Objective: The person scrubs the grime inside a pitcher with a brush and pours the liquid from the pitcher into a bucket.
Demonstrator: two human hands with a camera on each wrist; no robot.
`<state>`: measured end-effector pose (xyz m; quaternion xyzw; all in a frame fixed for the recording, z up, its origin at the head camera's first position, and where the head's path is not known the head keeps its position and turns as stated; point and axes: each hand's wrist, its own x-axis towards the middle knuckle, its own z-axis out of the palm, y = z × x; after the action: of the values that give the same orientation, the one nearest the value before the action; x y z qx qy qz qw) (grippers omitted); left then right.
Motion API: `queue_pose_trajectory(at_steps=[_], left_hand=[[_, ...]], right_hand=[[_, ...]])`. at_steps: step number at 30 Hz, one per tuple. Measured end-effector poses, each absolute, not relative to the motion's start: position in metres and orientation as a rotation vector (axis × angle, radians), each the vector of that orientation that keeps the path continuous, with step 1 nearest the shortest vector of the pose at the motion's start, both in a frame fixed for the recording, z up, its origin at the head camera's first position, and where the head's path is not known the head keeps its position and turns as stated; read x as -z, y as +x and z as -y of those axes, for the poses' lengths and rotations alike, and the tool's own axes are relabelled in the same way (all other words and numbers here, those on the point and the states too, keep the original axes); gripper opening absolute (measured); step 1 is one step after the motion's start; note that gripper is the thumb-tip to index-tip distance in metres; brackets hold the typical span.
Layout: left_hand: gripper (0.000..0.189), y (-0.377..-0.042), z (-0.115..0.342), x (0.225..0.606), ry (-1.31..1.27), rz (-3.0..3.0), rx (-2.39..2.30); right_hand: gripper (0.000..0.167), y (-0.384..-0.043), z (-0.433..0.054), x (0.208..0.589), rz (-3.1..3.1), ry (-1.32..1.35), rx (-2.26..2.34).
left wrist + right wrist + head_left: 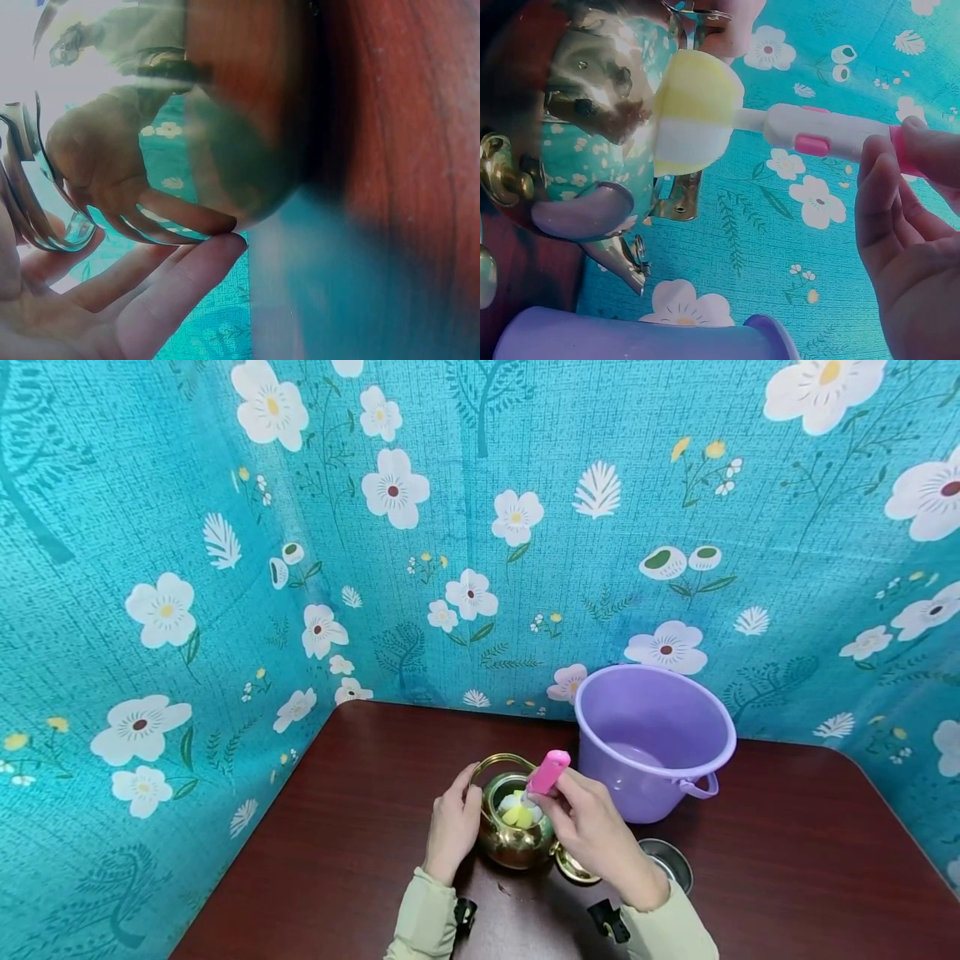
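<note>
A shiny gold-coloured teapot (517,846) with a hoop handle stands uncovered on the table. My left hand (454,827) grips its left side near the handle's base; in the left wrist view, fingertips (229,244) touch the round metal body. In my right hand (592,827) is a sponge brush, its pink and white handle (821,133) pinched between thumb and fingers at the pink end. The brush's yellow and white sponge head (697,112) sits at the teapot's mouth, partly within the opening. Below my right hand lies a gold lid (573,866), partly covered.
A purple bucket (637,797) stands right behind the teapot, its handle hanging at the side. To the right of my right wrist is a small steel bowl (675,864). The dark brown table (360,810) meets a blue floral cloth (450,552) at the back and left.
</note>
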<state>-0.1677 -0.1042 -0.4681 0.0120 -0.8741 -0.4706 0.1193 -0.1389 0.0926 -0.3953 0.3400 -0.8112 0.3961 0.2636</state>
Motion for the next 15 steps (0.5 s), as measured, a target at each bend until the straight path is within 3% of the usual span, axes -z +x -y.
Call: queue_pose_trajectory(at_steps=[15], left_hand=[[0.043,-0.1680,0.1062,0.4680,0.035,2.572,1.406]], right_hand=[[0.015,-0.1386,-0.0895,0.3905,2.230,0.895,-0.971]])
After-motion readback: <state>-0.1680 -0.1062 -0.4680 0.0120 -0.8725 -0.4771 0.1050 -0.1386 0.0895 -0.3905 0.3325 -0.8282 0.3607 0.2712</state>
